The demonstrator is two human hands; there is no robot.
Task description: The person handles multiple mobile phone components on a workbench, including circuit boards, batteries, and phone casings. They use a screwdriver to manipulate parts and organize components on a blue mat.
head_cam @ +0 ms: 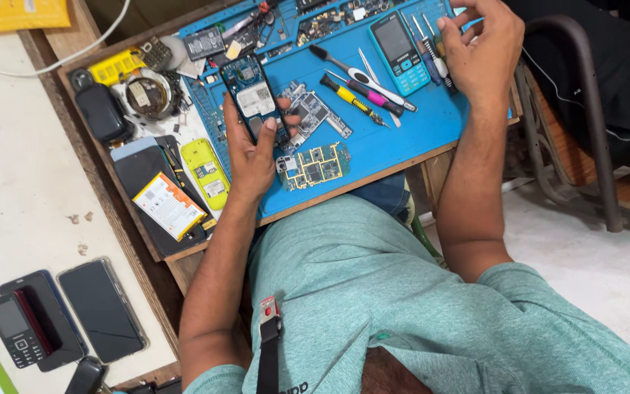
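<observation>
My left hand [251, 157] grips an opened blue phone body [255, 101] with its circuit board exposed, held over the blue work mat [395, 138]. My right hand [484, 51] hovers at the mat's far right edge, fingers curled over a row of small screwdrivers [432, 44]; whether it holds one I cannot tell. A teal keypad phone [400, 52] lies just left of that hand. Loose circuit boards [313, 166] lie beside my left hand. Yellow and pink-handled screwdrivers [362, 91] rest mid-mat.
A yellow-green phone cover [205, 173], a battery with an orange label [168, 206] and dark phone parts sit on the bench's left. Several phones [100, 310] lie on the white counter at lower left. A metal chair frame [585, 109] stands right.
</observation>
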